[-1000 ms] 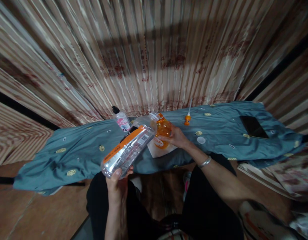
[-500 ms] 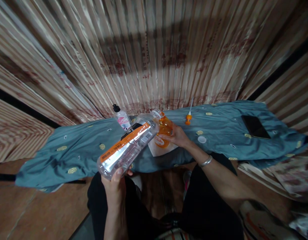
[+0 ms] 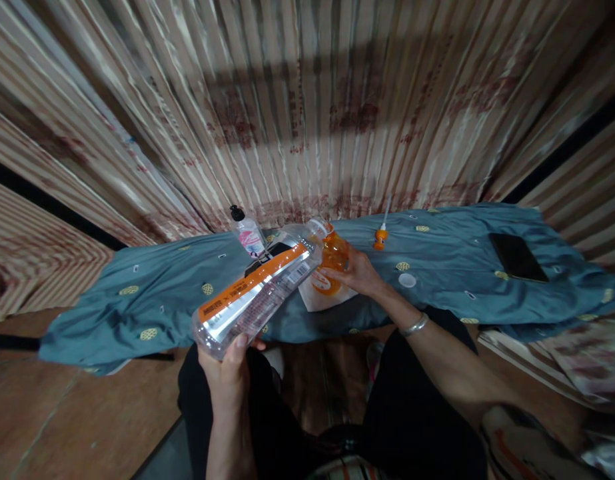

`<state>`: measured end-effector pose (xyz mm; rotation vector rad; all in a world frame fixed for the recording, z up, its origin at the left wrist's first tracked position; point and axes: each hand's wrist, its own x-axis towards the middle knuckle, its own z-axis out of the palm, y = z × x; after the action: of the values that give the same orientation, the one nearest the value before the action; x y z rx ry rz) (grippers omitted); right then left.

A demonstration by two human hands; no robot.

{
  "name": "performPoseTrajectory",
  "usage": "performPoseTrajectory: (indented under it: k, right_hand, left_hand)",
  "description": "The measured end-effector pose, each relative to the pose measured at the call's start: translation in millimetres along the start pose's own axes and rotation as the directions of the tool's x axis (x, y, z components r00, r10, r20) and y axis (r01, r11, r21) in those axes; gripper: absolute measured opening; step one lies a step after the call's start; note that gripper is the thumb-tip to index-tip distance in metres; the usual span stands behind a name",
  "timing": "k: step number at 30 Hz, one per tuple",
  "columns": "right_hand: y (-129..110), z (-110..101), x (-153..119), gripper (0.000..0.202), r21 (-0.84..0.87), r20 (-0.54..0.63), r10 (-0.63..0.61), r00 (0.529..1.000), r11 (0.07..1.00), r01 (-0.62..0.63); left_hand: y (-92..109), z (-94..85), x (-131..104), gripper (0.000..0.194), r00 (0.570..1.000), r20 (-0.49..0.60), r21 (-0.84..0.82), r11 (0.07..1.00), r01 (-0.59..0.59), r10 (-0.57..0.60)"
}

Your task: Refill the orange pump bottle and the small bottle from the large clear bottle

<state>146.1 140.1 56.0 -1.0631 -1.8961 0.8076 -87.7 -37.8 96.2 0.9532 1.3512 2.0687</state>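
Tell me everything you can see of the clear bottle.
The clear bottle is see-through, apparently plastic, with a long body narrowing to a short neck. Its label has an orange band with dark print, a shiny silvery part and a barcode. It is tilted, base toward the person, neck higher and beside the top of the orange bottle; whether they touch is unclear. The left hand grips it near the base. Any liquid inside is hard to make out.

Single head-worn view from above lap (image 3: pixel 412 400), facing forward and down, hands (image 3: pixel 230 367) near.
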Motion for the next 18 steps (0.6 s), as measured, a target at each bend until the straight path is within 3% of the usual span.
performPoseTrajectory:
  k: [18]
  right_hand:
    - [4.0,2.3,-1.6,0.065,-0.019,-0.028,0.006,1.0,1.0,-0.006]
  left_hand:
    - [4.8,-2.9,-0.5,0.063,0.999,0.029,0.026,0.999,-0.037,0.036]
